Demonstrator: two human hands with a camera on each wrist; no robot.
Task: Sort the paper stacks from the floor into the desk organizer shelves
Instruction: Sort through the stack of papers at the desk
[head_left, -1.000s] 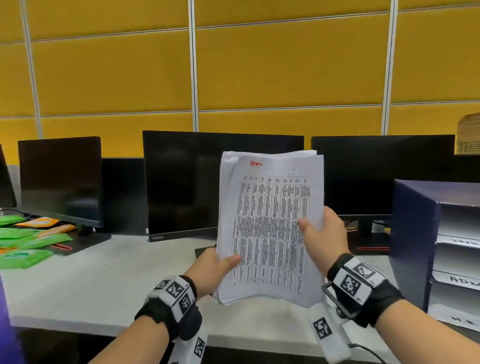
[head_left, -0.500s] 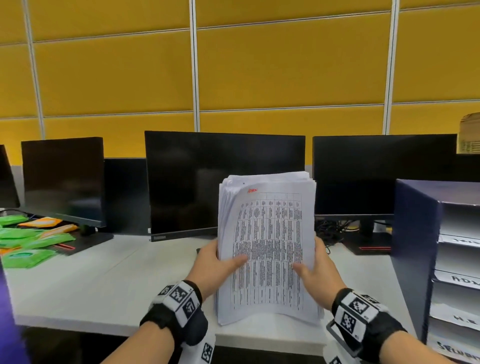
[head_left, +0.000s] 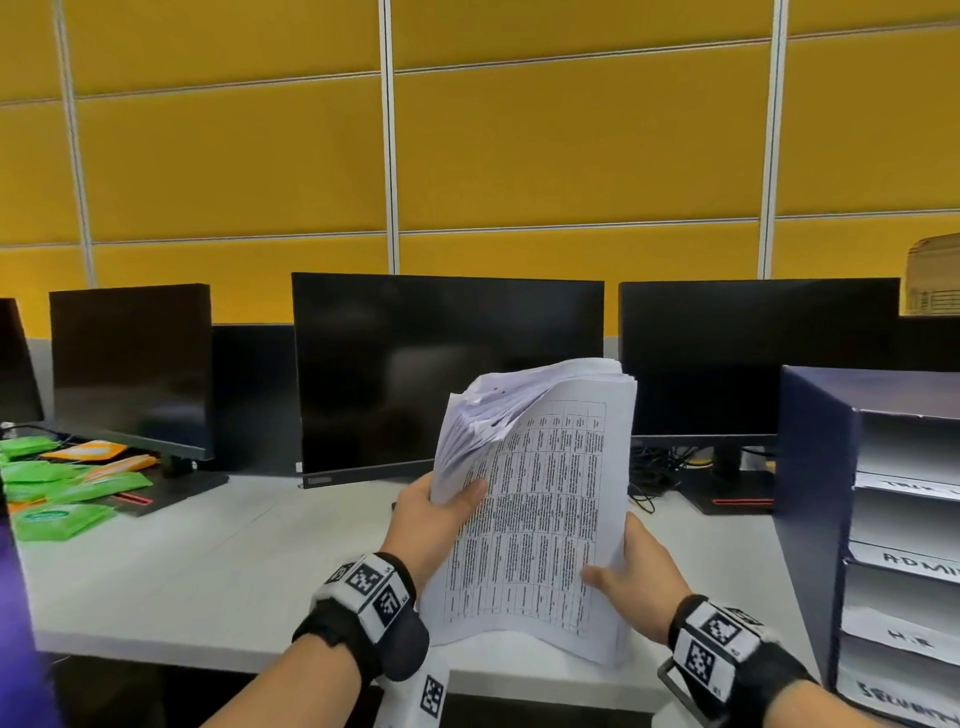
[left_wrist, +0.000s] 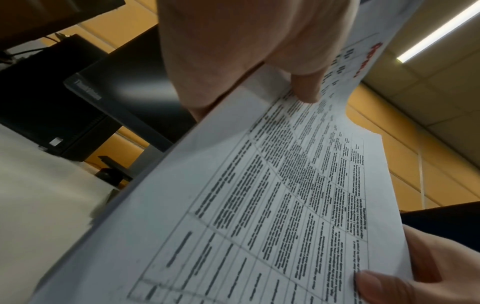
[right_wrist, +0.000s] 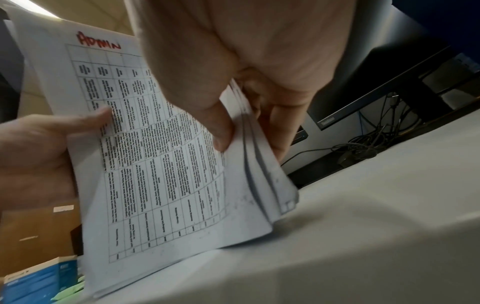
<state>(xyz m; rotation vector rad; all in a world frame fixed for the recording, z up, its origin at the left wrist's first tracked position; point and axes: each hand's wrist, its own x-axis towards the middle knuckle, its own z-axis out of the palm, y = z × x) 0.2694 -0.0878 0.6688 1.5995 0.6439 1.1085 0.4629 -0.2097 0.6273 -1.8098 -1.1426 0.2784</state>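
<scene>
Since half a second ago, paper stack (head_left: 540, 499) tilts rightward, top sheets curling, bottom edge on desk (head_left: 208, 566). Desk organizer (head_left: 815, 499) stands right; ADMIN shelf (head_left: 904, 564) matches its heading. Left hand (head_left: 431, 512) and right hand (head_left: 636, 571) pinch opposite edges. Square sheets before inserting.
</scene>
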